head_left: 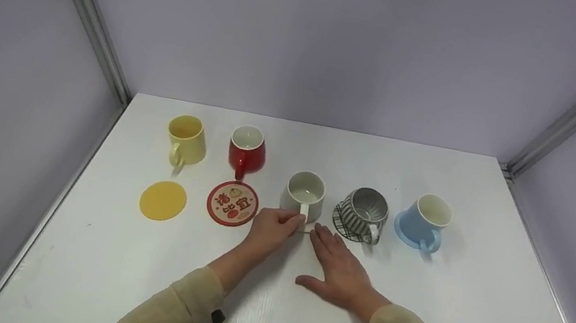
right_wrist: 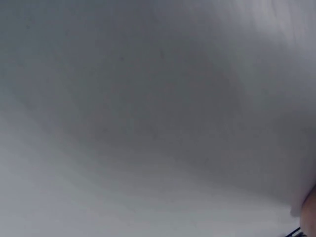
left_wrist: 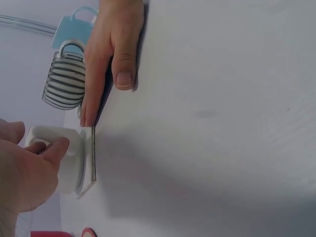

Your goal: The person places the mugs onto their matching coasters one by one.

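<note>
A white mug [head_left: 295, 193] stands over a thin pale coaster [left_wrist: 93, 158] near the middle of the table. My left hand [head_left: 271, 231] pinches the mug's handle, which points toward me. Flat on the table, my right hand [head_left: 341, 272] has its fingers straight, with the fingertips at the coaster's near right edge. Beside those fingertips, a grey striped mug [head_left: 364, 212] sits on a black-lined round coaster [head_left: 339, 224]. The right wrist view holds mostly white tabletop, with a bit of skin [right_wrist: 309, 215] at its lower right edge.
On the right, a light blue mug [head_left: 424, 222] rests on a blue coaster [head_left: 403, 227]. To the left stand a red mug [head_left: 247, 156] behind a red-rimmed coaster [head_left: 232, 203] with printed characters, and a yellow mug [head_left: 188, 144] behind a yellow coaster [head_left: 163, 201]. Walls enclose the table's back and sides.
</note>
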{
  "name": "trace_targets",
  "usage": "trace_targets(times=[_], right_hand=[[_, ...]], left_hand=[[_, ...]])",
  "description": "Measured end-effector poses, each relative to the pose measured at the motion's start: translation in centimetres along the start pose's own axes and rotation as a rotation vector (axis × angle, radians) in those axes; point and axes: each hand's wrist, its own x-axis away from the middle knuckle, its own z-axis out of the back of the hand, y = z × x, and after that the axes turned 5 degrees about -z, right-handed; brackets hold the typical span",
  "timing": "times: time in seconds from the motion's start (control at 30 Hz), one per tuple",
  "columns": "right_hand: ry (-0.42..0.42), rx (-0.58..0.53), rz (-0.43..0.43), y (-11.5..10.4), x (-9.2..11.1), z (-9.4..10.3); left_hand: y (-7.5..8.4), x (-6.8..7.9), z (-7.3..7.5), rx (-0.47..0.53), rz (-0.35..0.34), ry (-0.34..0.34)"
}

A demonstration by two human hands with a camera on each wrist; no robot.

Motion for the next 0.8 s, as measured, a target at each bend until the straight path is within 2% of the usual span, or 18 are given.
trace_targets(times=[0.2, 0.37, 0.57, 0.8], right_hand=[[-0.010, 0.002, 0.005, 0.0, 0.0, 0.2], [-0.016, 0.012, 0.007, -0.2, 0.0, 0.3], [-0.010, 0.011, 0.015, -0.3, 0.0, 0.3], [-0.029, 0.028, 0.030, -0.6, 0.2, 0.7]], left_hand=[[0.2, 0.5, 1.3, -0.007, 0.025, 0.018], [0.1, 0.9, 2.8, -0.009, 0.005, 0.026], [-0.1, 0.7, 5.0, 0.008, -0.002, 0.051], [0.2, -0.1, 7.3, -0.006, 0.006, 0.139]])
